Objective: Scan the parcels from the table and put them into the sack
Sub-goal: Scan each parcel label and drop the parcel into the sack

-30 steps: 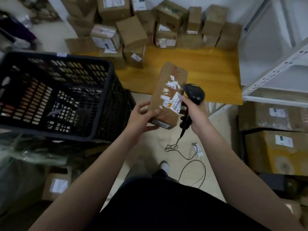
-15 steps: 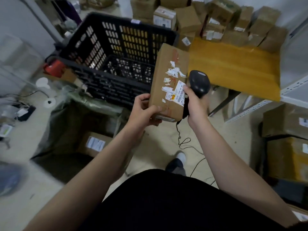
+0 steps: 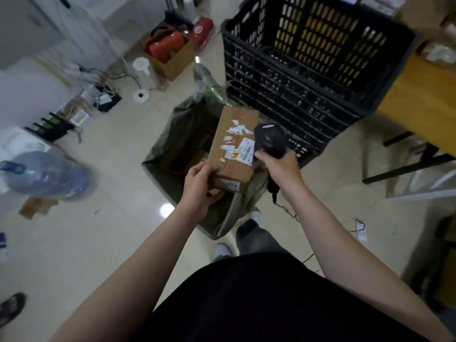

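My left hand grips parcel by its near end, label up – right hand clenches scanner w/ head at barcode, sack open below.

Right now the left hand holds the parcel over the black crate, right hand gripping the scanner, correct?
No: the head view shows the parcel over the open green sack, not the crate beside it. The left hand holds it, the right hand grips the scanner.
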